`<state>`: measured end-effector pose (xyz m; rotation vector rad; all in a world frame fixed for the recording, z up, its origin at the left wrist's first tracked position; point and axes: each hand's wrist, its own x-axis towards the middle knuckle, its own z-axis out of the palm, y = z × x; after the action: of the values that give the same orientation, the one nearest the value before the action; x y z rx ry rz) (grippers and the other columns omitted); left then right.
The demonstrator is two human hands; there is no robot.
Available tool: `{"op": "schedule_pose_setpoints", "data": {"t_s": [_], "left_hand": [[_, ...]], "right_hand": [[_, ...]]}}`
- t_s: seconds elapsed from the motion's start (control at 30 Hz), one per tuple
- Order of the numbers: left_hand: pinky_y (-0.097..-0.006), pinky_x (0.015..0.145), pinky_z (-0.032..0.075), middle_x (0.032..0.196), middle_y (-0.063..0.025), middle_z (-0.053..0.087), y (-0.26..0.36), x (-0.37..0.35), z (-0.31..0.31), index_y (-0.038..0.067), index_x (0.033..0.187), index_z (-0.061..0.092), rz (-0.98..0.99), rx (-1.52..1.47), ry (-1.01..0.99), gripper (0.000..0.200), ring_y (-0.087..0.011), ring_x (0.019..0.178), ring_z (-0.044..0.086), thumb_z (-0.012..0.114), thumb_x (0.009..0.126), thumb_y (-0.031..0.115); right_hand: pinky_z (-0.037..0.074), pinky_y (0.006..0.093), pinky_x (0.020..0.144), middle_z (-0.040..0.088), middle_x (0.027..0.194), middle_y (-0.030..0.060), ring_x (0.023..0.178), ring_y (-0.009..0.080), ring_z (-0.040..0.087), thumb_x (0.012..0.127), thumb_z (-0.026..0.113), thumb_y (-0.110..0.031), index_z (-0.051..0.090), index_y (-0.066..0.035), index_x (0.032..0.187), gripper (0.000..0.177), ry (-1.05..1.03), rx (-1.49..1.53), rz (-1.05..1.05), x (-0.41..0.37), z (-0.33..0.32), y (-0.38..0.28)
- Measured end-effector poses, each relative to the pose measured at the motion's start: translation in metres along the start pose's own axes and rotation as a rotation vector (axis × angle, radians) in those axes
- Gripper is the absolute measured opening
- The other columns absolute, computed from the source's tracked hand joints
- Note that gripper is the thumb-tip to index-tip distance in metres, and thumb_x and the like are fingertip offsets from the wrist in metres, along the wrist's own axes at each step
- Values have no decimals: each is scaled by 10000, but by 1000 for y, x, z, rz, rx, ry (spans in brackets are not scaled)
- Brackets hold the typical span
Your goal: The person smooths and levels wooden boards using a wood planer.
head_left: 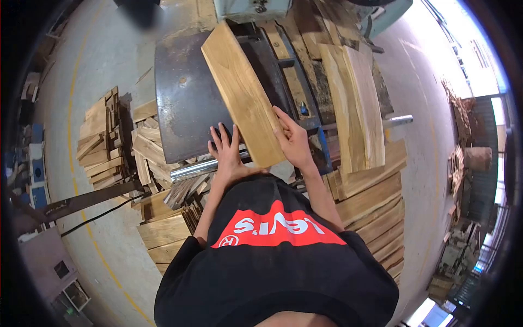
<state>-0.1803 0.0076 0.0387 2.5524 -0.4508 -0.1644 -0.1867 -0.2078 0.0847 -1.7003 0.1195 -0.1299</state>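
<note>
A long wooden board (242,98) lies at a slant over the dark metal machine table (185,109), its near end close to my shirt. My right hand (292,140) grips the board's right edge near that end, fingers on its upper face. On the other side, my left hand (226,151) is open with the fingers spread over the table edge. Its index fingertip is right at the board's left edge, and the thumb stretches out below the near end.
Two planks (354,109) rest right of the table, above a stack of boards (376,218). A shiny metal bar (199,169) runs along the table's near edge. Wood offcuts (152,150) and a pile of pieces (101,136) lie at left. Machine housing (253,8) stands at the far end.
</note>
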Motion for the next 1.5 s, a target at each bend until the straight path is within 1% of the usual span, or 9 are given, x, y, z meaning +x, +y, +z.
{"op": "schedule_pose_setpoints", "data": {"t_s": [0.13, 0.33, 0.5, 0.73, 0.83, 0.93, 1.03, 1.23, 1.5], "left_hand": [[-723, 1216, -7, 1727, -362, 103, -16, -1, 11, -93, 1650, 158, 122, -9, -4, 1701, -512, 1627, -32, 1008, 352, 603], [-659, 1254, 7, 1708, -381, 142, -19, 13, 23, -106, 1646, 158, 247, -83, 25, 1636, -482, 1639, 33, 987, 372, 499], [-687, 1246, 50, 1687, -417, 142, -12, 40, 26, -135, 1625, 171, 303, -47, 9, 1593, -517, 1625, 50, 984, 414, 507], [-607, 1284, 149, 1647, -463, 174, -17, 110, 17, -172, 1587, 225, 319, -8, -9, 1481, -566, 1598, 89, 971, 492, 489], [-594, 1283, 184, 1634, -465, 212, -30, 138, 17, -175, 1572, 274, 344, 33, 42, 1448, -573, 1588, 127, 973, 493, 491], [-591, 1285, 202, 1627, -462, 229, -32, 158, 2, -184, 1558, 288, 331, 21, 2, 1425, -584, 1580, 139, 963, 498, 488], [-589, 1290, 215, 1613, -459, 258, -40, 178, -3, -190, 1546, 303, 339, 6, 17, 1452, -596, 1570, 151, 970, 470, 521], [-578, 1286, 233, 1636, -476, 181, -60, 228, -8, -168, 1565, 267, 321, -34, 35, 1528, -603, 1572, 121, 983, 433, 567], [-560, 1279, 251, 1635, -446, 242, -80, 242, 3, -129, 1570, 340, 408, -74, 193, 1441, -562, 1578, 188, 951, 502, 621]], "right_hand": [[523, 392, 1067, 632, 1437, 276, 1305, 365, 662, 1001, 589, 4, 555, 33, 1490, 492, 80, -169, 23, -15, 6, 27], [411, 471, 1204, 521, 1551, 276, 1486, 427, 457, 1003, 619, -52, 630, 22, 1397, 401, 71, -650, -318, -15, 5, 23], [380, 481, 1234, 501, 1571, 273, 1512, 424, 423, 1004, 645, -121, 639, 5, 1398, 414, -47, -682, -320, 0, 15, 56], [324, 475, 1272, 453, 1637, 220, 1542, 381, 398, 998, 692, -207, 637, -45, 1435, 469, -11, -621, -309, 52, 23, 72], [390, 460, 1231, 554, 1559, 205, 1484, 362, 487, 982, 712, -221, 701, -65, 1354, 403, 102, -569, -296, 85, 36, 73], [509, 434, 1122, 708, 1358, 195, 1330, 348, 642, 989, 704, -192, 799, -72, 1141, 216, 339, -525, -295, 112, 56, 76], [538, 420, 1076, 744, 1288, 182, 1277, 340, 680, 976, 716, -178, 792, -52, 1081, 180, 400, -481, -286, 137, 64, 73], [551, 416, 1057, 752, 1280, 162, 1259, 330, 692, 979, 709, -171, 785, -68, 1085, 166, 417, -576, -391, 194, 74, 86], [581, 426, 987, 760, 1253, 128, 1201, 326, 709, 947, 740, -184, 759, -98, 1134, 206, 425, -643, -335, 217, 78, 90]]}}
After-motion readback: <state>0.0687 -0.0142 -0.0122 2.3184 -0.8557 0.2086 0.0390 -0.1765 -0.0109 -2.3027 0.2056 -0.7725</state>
